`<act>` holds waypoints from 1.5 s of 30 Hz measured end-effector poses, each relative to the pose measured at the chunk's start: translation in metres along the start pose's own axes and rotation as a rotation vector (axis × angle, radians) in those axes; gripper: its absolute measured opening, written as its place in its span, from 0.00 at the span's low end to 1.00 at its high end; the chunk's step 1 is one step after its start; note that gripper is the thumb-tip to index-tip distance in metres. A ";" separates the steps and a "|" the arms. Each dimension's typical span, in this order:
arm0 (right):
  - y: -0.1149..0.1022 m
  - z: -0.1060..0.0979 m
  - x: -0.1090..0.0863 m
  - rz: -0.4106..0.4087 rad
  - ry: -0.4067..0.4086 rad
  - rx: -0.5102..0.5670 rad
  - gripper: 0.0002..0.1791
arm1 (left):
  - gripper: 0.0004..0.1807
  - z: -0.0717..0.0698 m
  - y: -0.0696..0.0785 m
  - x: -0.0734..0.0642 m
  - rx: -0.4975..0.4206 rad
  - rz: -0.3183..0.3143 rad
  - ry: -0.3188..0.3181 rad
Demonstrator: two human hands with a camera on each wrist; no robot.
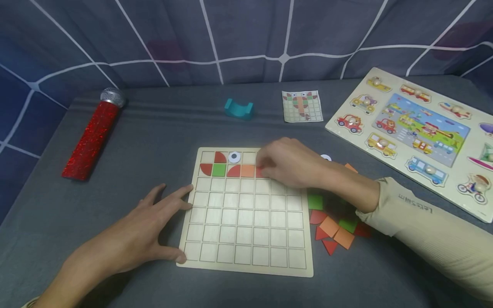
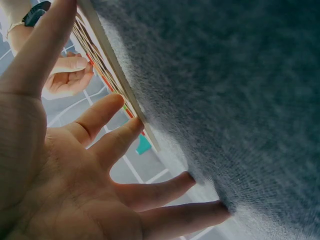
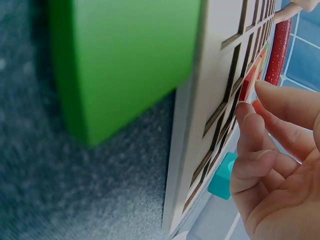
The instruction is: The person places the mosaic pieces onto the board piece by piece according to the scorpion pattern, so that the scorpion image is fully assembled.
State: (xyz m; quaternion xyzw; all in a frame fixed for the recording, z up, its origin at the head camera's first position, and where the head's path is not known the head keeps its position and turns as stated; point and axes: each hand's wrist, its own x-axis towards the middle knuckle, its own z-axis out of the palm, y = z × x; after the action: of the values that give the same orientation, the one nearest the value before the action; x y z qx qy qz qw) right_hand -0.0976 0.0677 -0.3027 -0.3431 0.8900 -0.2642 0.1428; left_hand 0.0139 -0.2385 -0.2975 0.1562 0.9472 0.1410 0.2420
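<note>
A pale wooden grid board (image 1: 246,218) lies on the dark table. Its upper cells hold red quarter-circles (image 1: 220,157), a green square (image 1: 219,170), an orange square (image 1: 247,171) and a round eye piece (image 1: 234,157). My left hand (image 1: 131,235) has its fingers spread, thumb and two fingertips at the board's left edge; two other fingertips meet the cloth in the left wrist view. Over the upper right cells, my right hand (image 1: 290,164) pinches a small red piece (image 3: 257,104), its shape mostly hidden by the fingers. Another red piece (image 3: 246,86) lies in the board beside the fingertips.
Loose red, orange (image 1: 344,238) and green (image 1: 316,202) pieces lie right of the board, partly under the right forearm. Behind are a teal curved block (image 1: 239,109) and a pattern card (image 1: 302,107). A red microphone (image 1: 92,139) lies left, a vehicle peg puzzle (image 1: 420,132) right.
</note>
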 end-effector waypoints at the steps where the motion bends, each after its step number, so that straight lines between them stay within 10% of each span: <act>1: 0.000 0.000 0.000 -0.001 -0.002 0.001 0.04 | 0.50 0.000 0.000 0.000 0.000 0.001 -0.001; 21: 0.005 -0.004 -0.013 -0.031 0.007 0.032 0.06 | 0.50 0.000 0.000 -0.001 0.009 0.008 0.006; 45: 0.059 -0.033 -0.090 0.157 0.092 -0.058 0.17 | 0.49 -0.001 0.000 -0.002 -0.002 0.008 0.001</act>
State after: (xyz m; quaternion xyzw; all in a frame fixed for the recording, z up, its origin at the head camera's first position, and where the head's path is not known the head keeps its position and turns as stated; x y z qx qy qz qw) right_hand -0.0787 0.1787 -0.3023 -0.2637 0.9271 -0.2417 0.1119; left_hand 0.0150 -0.2397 -0.2966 0.1597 0.9466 0.1431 0.2410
